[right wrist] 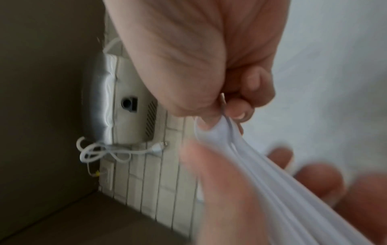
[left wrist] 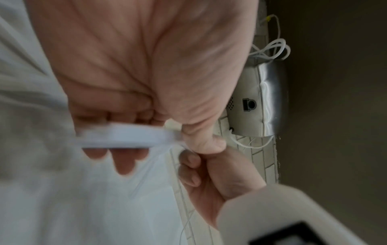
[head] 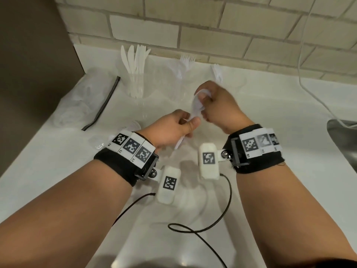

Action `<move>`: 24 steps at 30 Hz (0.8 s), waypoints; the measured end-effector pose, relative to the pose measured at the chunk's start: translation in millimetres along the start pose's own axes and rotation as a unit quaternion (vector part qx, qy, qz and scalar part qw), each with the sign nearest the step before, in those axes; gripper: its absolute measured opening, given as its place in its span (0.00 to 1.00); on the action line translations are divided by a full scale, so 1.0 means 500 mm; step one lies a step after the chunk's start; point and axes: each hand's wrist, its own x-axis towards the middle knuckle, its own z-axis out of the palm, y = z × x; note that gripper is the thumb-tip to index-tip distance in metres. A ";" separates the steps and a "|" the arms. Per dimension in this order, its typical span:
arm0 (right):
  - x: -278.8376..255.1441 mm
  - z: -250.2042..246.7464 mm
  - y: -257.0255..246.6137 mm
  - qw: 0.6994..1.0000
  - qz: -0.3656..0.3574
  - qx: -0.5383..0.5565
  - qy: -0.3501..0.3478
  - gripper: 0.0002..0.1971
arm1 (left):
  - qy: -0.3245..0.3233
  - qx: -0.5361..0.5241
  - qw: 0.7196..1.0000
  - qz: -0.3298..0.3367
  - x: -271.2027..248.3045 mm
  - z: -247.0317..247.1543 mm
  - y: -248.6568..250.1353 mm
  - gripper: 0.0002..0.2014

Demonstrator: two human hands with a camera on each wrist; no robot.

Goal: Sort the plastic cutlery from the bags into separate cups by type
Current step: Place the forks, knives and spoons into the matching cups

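Over the counter point(head: 251, 105), the left hand point(head: 172, 130) grips the handles of a white plastic cutlery bundle point(head: 195, 107) and the right hand point(head: 216, 107) pinches its far end, near 3 clear cups, the left one point(head: 135, 82) holding knives point(head: 133, 59).

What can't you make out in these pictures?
- Type of the white cutlery held between both hands: head view, fingers cover its ends; wrist views blurred.
- What the rightmost cup holds: head view, too small and pale.
- Contents of the clear bag: head view, transparent, washed out.
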 end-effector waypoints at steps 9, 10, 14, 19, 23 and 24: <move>0.108 -0.186 -0.028 0.920 -0.136 -0.089 0.357 0.13 | 0.127 0.272 0.950 -0.085 -0.034 -0.135 -0.049 0.43; 0.122 -0.187 -0.027 0.919 -0.136 -0.103 0.355 0.15 | 0.107 0.317 0.936 -0.112 -0.045 -0.149 -0.059 0.50; 0.155 -0.162 -0.007 0.933 -0.070 -0.214 0.281 0.14 | 0.044 0.389 0.900 -0.194 -0.087 -0.188 -0.098 0.69; 0.165 -0.124 -0.006 0.923 0.076 -0.348 0.144 0.22 | 0.032 0.410 0.871 -0.270 -0.124 -0.203 -0.114 0.67; 0.143 -0.078 -0.040 0.927 0.034 -0.336 0.162 0.22 | 0.061 0.393 0.863 -0.313 -0.122 -0.211 -0.140 0.60; 0.130 -0.058 -0.051 0.927 0.017 -0.343 0.148 0.19 | 0.070 0.392 0.859 -0.322 -0.121 -0.211 -0.143 0.59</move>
